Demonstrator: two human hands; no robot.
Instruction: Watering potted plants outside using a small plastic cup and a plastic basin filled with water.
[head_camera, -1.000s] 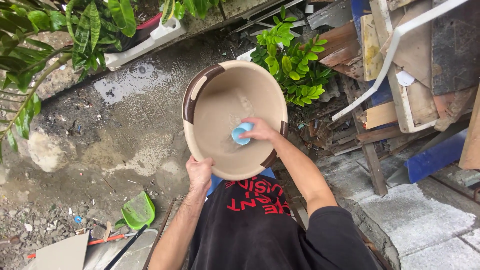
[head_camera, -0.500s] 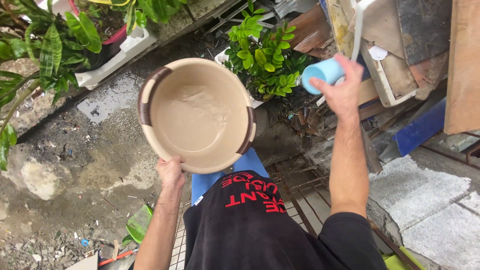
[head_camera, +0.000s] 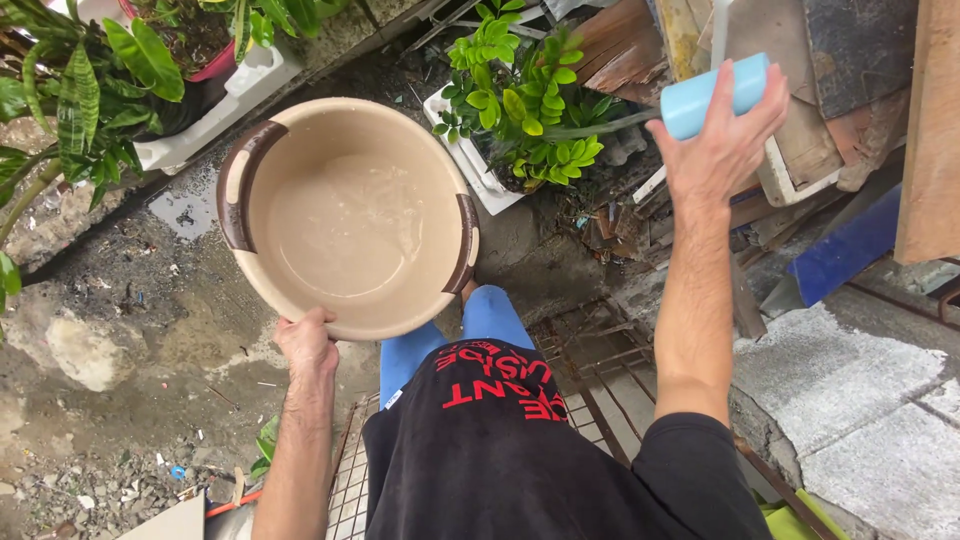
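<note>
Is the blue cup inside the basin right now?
No, the right hand holds the blue cup up over the plants, well clear of the beige basin.

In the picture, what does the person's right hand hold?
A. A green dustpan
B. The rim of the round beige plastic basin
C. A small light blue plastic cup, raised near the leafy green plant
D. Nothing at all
C: the right hand grips the small light blue plastic cup, raised beside the leafy green plant, while the left hand holds the rim of the round beige plastic basin.
</note>
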